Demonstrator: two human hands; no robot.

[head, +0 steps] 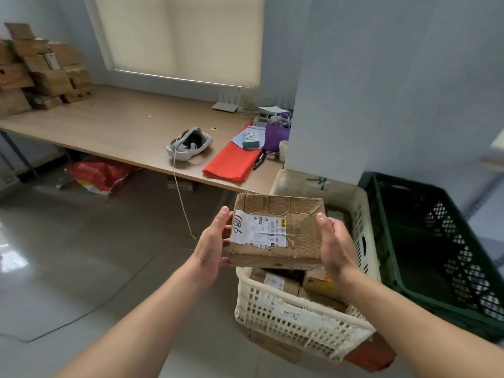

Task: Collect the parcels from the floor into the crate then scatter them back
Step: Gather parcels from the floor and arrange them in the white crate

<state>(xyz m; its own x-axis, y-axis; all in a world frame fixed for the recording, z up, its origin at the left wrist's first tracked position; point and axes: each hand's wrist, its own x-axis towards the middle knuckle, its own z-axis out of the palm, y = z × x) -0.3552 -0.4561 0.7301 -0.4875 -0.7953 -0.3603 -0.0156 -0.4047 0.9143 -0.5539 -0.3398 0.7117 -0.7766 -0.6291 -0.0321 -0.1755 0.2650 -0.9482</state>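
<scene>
I hold a worn brown cardboard parcel (278, 230) with a white shipping label, between both hands, just above the white perforated crate (286, 315). My left hand (212, 241) grips its left edge, thumb on top and fingers underneath. My right hand (336, 244) clasps the right edge, thumb on the top corner, its fingers hidden behind the box. Several other parcels (275, 282) lie inside the crate below. The crate stands on the tiled floor.
A dark green crate (436, 255) stands right of the white one. A long wooden table (109, 132) ahead carries a headset (189, 144), a red mat (231, 165) and stacked boxes (41, 72). A red bag (101, 174) lies underneath. Flat cardboard (371, 353) pokes from under the crate.
</scene>
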